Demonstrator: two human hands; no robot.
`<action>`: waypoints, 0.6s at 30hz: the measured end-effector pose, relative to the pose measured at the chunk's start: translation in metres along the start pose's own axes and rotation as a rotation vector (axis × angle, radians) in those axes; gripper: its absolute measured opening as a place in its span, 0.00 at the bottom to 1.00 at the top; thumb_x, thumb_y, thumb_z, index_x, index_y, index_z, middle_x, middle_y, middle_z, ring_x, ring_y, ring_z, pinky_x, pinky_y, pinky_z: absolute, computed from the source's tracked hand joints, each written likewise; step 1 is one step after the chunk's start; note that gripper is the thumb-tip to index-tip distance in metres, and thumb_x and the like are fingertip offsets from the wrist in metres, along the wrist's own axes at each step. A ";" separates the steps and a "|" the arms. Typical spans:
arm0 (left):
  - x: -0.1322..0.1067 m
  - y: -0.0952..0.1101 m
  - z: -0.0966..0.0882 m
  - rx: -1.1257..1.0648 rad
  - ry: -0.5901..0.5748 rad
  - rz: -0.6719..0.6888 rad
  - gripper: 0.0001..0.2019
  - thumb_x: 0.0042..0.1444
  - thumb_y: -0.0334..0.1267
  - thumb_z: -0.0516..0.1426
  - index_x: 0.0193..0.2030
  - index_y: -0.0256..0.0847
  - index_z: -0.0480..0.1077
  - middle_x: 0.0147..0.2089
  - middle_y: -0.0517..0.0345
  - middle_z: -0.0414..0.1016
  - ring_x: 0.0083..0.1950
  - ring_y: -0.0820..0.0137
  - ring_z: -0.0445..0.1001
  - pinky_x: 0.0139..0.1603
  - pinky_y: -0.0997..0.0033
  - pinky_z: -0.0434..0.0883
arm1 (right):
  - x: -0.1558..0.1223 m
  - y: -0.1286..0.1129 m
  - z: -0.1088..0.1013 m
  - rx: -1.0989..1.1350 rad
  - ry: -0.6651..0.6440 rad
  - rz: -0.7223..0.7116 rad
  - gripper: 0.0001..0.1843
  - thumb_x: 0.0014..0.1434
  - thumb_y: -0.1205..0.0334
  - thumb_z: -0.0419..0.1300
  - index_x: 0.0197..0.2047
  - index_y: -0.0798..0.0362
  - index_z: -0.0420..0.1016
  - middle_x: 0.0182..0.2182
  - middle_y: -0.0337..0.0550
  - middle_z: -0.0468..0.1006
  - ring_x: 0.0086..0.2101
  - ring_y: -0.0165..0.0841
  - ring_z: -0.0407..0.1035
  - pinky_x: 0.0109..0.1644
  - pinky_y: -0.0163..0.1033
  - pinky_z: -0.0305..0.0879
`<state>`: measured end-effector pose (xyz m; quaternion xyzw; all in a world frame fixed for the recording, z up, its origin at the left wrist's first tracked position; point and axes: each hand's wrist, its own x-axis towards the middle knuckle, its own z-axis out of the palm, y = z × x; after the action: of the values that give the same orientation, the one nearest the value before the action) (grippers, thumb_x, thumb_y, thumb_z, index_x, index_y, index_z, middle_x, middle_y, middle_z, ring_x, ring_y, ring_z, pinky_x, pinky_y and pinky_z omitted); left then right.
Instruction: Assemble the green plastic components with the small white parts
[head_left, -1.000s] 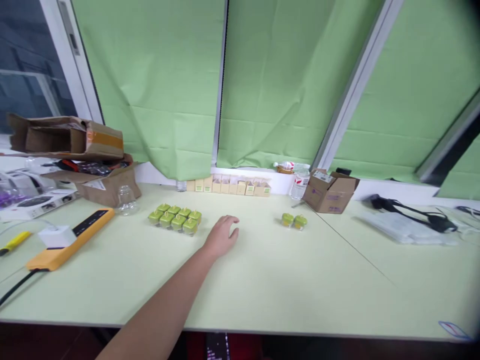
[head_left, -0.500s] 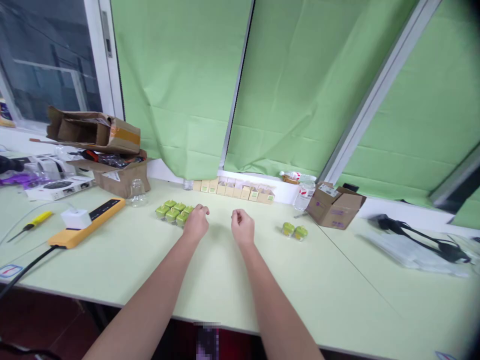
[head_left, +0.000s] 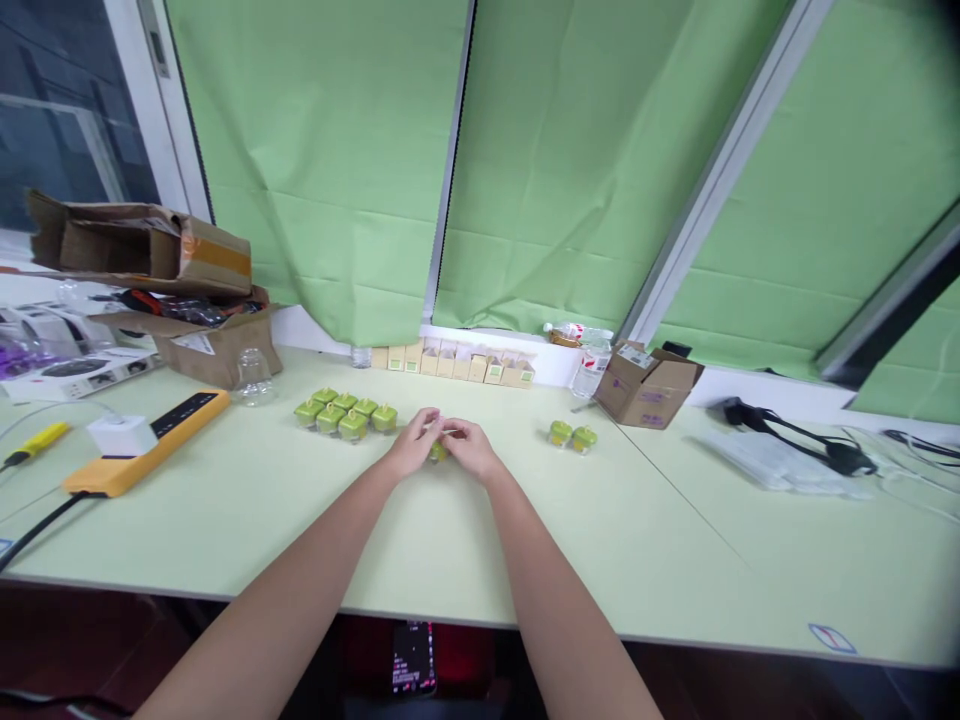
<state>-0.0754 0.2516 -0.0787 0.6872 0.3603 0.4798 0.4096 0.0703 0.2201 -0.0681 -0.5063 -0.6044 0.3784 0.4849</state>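
My left hand [head_left: 415, 445] and my right hand [head_left: 469, 448] meet over the middle of the table, fingers closed around a small clear container with a green lid [head_left: 438, 454]. Most of it is hidden by the fingers. To the left stands a cluster of several similar green-lidded containers [head_left: 352, 424], each with a small knob on top. Two more green-lidded containers [head_left: 583, 438] sit side by side to the right of my hands.
Small cardboard boxes [head_left: 454, 362] line the wall behind. On the left are a yellow power strip [head_left: 150, 450], a glass jar [head_left: 255, 378] and stacked cartons [head_left: 217, 345]. A water bottle [head_left: 590, 367], an open carton [head_left: 649, 385] and black straps [head_left: 795, 435] are on the right.
My left hand has moved right, away from the green-lidded cluster, and both hands have come together. A green-lidded container now shows between them. The camera view has shifted slightly.
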 end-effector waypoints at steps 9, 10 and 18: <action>-0.006 0.000 0.001 -0.087 -0.262 0.062 0.29 0.50 0.43 0.65 0.58 0.41 0.65 0.57 0.47 0.72 0.56 0.61 0.73 0.57 0.60 0.71 | 0.006 0.004 -0.004 0.154 0.137 0.020 0.13 0.48 0.51 0.63 0.31 0.53 0.74 0.28 0.38 0.76 0.32 0.32 0.69 0.38 0.37 0.65; -0.006 0.000 0.001 -0.082 -0.282 0.065 0.29 0.49 0.41 0.66 0.58 0.41 0.66 0.54 0.49 0.74 0.52 0.62 0.75 0.54 0.61 0.73 | 0.006 0.004 -0.003 0.181 0.163 0.030 0.14 0.48 0.51 0.63 0.31 0.53 0.74 0.28 0.38 0.75 0.32 0.32 0.68 0.37 0.36 0.65; -0.005 -0.001 0.003 -0.023 -0.162 0.079 0.34 0.45 0.35 0.66 0.62 0.41 0.66 0.48 0.51 0.78 0.43 0.66 0.78 0.48 0.64 0.75 | 0.002 -0.007 0.009 0.294 0.243 0.057 0.14 0.50 0.49 0.60 0.31 0.50 0.69 0.28 0.36 0.72 0.31 0.30 0.65 0.33 0.33 0.62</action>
<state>-0.0744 0.2465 -0.0819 0.7329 0.2928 0.4424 0.4260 0.0595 0.2211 -0.0634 -0.4888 -0.4652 0.4124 0.6120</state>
